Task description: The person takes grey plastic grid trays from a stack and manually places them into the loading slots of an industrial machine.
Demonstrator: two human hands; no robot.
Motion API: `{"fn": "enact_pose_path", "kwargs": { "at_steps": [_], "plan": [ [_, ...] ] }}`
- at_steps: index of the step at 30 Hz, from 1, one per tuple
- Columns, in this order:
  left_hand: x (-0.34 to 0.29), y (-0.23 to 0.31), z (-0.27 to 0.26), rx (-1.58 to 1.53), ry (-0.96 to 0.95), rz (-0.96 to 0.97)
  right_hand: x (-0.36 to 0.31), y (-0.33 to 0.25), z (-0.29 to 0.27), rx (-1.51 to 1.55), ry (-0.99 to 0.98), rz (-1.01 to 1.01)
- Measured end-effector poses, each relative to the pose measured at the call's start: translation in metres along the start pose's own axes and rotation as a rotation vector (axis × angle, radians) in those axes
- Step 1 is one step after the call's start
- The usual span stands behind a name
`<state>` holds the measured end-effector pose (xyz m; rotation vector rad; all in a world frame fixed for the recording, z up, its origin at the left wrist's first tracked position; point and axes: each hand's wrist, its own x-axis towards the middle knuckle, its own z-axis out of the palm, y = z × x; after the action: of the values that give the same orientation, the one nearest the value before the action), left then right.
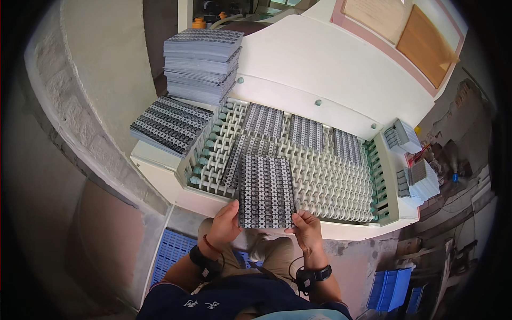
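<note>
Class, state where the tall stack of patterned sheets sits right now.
In the head view, the tall stack of patterned sheets sits upper left, behind the roller bed and above a lower pile.

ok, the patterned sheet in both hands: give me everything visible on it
The patterned sheet is a flat, thin rectangle, grey with dense rows of small black-and-white repeated shapes; the material looks like printed card or paper, though I can't tell for sure. It is held lengthwise away from the person, its far part over the white roller conveyor. The left hand grips its near-left corner and the right hand its near-right corner. Similar sheets lie further along the rollers.
</note>
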<state>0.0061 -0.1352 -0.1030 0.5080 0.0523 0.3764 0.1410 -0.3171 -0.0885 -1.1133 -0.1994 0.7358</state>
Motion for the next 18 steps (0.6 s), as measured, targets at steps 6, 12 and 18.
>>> {"fn": "enact_pose_path", "kwargs": {
  "at_steps": [6, 12, 18],
  "plan": [
    [0.001, -0.003, 0.009, 0.157, 0.138, 0.019, -0.005, -0.002, -0.003, -0.355, -0.043, -0.031],
    [-0.001, 0.002, 0.009, 0.352, 0.165, 0.071, -0.006, -0.005, -0.008, -0.414, -0.049, 0.022],
    [-0.004, 0.013, -0.002, 0.281, 0.304, 0.148, -0.003, -0.017, -0.02, -0.156, 0.073, -0.028]
  ]
}}
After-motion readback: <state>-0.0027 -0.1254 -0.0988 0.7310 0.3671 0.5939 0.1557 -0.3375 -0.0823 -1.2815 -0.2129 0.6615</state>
